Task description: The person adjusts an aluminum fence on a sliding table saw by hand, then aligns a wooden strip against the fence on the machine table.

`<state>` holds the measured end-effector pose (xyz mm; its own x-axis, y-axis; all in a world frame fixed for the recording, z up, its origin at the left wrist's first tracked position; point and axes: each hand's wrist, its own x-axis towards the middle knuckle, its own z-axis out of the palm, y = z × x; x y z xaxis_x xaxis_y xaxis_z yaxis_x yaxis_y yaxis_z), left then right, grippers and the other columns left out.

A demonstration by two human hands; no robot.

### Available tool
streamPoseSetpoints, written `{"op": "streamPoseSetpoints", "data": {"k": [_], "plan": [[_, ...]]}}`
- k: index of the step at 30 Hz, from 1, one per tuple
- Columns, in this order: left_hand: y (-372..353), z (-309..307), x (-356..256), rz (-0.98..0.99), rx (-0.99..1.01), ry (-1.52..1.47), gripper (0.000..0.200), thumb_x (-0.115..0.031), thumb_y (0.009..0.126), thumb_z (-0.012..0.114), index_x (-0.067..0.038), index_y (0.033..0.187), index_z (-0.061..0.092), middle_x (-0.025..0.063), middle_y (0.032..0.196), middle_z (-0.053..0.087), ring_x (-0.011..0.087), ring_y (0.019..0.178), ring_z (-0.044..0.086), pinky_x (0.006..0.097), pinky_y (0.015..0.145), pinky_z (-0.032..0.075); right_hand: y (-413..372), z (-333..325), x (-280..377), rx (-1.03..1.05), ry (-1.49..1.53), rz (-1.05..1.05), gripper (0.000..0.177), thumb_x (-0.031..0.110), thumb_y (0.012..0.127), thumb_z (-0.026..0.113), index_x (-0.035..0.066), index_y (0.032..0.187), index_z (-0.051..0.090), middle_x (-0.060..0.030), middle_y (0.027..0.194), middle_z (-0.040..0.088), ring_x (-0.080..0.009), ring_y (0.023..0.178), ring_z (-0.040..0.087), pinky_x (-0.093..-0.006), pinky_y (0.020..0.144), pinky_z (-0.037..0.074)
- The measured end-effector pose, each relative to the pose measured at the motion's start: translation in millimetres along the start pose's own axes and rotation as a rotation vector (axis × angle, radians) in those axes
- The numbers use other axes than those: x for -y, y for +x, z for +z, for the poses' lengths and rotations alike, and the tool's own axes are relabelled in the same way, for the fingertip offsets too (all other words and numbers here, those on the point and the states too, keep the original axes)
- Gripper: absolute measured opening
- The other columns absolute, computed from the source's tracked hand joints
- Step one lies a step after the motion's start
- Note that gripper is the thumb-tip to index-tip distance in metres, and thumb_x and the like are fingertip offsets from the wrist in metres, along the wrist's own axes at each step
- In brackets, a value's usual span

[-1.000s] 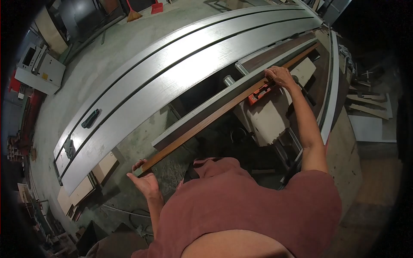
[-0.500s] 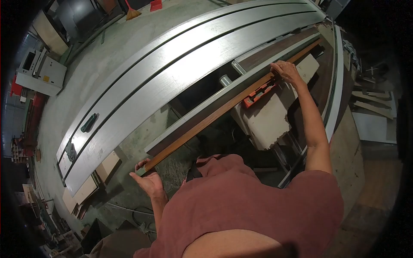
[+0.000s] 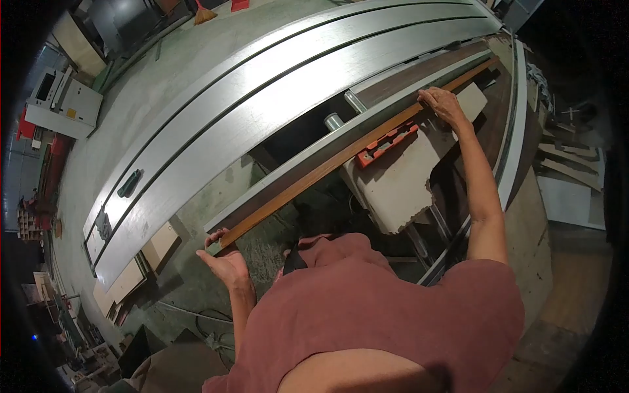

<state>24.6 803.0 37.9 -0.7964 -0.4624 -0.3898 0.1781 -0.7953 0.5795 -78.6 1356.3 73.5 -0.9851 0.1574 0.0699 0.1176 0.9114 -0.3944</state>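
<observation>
A long brown wooden strip (image 3: 314,175) runs diagonally alongside a grey metal rail (image 3: 288,169). At the strip's near lower end, my left hand (image 3: 227,261) holds it, with the thumb apart on one side and fingertips curled over the other. My right hand (image 3: 443,107) grips the strip farther up, fingers bent over its edge by the rail. Just below the strip, near my right hand, lies an orange-red slotted piece (image 3: 388,144) on a beige block-like cover (image 3: 400,187). The palm side of my right hand is hidden.
A large silver sliding table (image 3: 262,92) with dark grooves stretches beyond the rail, a dark green handle (image 3: 130,183) on it. A white machine (image 3: 69,105) stands at the left. Boards (image 3: 160,245) lean at lower left; wood offcuts (image 3: 569,164) lie at right.
The strip and rail appear slightly lower and farther left in view, as the whole view has shifted a little. Both hands still hold the strip; my right hand sits slightly higher in the picture.
</observation>
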Motion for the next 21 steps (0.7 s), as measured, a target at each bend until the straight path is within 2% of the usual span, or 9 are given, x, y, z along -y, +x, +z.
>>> {"op": "streamPoseSetpoints", "data": {"k": [7,11,14,15,18,21], "plan": [[-2,3,25,-0.008,0.062,-0.054,0.043,-0.043,0.094,0.027,-0.003,0.093,0.043,0.0106,0.088,0.048,0.0252,0.090,0.050,0.0390,0.094,0.043,9,-2,-30,-0.021,-0.024,-0.004,0.050,0.049,0.089,0.037,0.008,0.084,0.066,-0.0082,0.089,0.063,-0.0273,0.087,0.058,-0.0367,0.078,0.043],[-7,12,39,0.005,0.031,-0.031,0.045,-0.045,0.093,0.028,-0.002,0.093,0.043,0.0115,0.088,0.049,0.0261,0.093,0.051,0.0390,0.093,0.044,11,-7,-38,-0.039,-0.011,0.033,0.051,0.051,0.088,0.039,0.009,0.086,0.066,-0.0088,0.092,0.063,-0.0278,0.090,0.058,-0.0366,0.079,0.044],[-13,17,46,-0.010,0.045,0.045,0.047,-0.046,0.093,0.027,-0.002,0.094,0.043,0.0133,0.093,0.052,0.0274,0.097,0.051,0.0399,0.093,0.043,15,-11,-47,-0.025,0.001,0.073,0.051,0.052,0.087,0.040,0.008,0.087,0.066,-0.0090,0.092,0.063,-0.0269,0.091,0.058,-0.0359,0.079,0.044],[-13,16,48,-0.021,0.077,0.062,0.048,-0.046,0.093,0.027,-0.001,0.095,0.043,0.0145,0.097,0.053,0.0283,0.100,0.052,0.0409,0.094,0.043,15,-8,-52,-0.083,0.006,0.037,0.048,0.047,0.089,0.042,0.006,0.085,0.066,-0.0096,0.083,0.063,-0.0234,0.082,0.060,-0.0325,0.073,0.045],[-14,16,56,-0.048,0.120,0.087,0.050,-0.048,0.092,0.027,0.000,0.098,0.043,0.0170,0.104,0.053,0.0304,0.104,0.051,0.0426,0.094,0.042,18,-13,-55,-0.072,0.009,0.088,0.049,0.048,0.089,0.042,0.005,0.086,0.065,-0.0097,0.083,0.063,-0.0223,0.081,0.060,-0.0322,0.072,0.045],[-18,19,64,-0.081,0.140,0.096,0.052,-0.048,0.092,0.028,0.000,0.101,0.043,0.0190,0.107,0.053,0.0325,0.108,0.050,0.0434,0.095,0.042,25,-18,-71,0.018,0.039,0.154,0.051,0.053,0.086,0.041,0.009,0.089,0.066,-0.0100,0.092,0.063,-0.0259,0.089,0.058,-0.0352,0.078,0.044]]}}
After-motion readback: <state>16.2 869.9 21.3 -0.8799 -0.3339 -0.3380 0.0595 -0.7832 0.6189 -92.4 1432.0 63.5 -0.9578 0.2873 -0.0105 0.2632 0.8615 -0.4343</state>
